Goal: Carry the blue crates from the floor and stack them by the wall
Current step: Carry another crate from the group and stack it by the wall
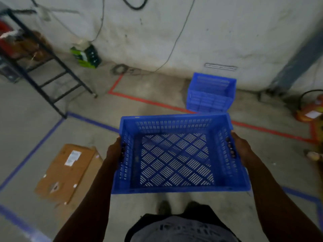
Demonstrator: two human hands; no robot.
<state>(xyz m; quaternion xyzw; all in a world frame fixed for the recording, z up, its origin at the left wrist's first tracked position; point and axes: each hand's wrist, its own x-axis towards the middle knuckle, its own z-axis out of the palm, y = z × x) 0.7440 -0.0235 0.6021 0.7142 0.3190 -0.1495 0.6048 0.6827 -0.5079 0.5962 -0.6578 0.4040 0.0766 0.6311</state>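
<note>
**Carrying an empty blue crate toward the stack by the wall**

Both hands grip a blue crate (pixel 178 154), one at each short side. The left hand (pixel 114 151) and the right hand (pixel 242 148) each have fingers hooked through a handle slot, with fingertips showing inside the walls. The crate is held level at about waist height, off the floor, empty, its slatted base visible.

Ahead and slightly right, a stack of blue crates (pixel 210 93) stands against the pale wall (pixel 227 41), just past a red tape line (pixel 157 103) on the floor. A flattened cardboard box (pixel 68 170) lies to the left, and a black metal rack (pixel 52 79) stands further left.

To do this step well, I judge the person should keep the crate level, walk straight to the stack, line up all four corners over the top crate, and lower it evenly so it seats without jamming.
</note>
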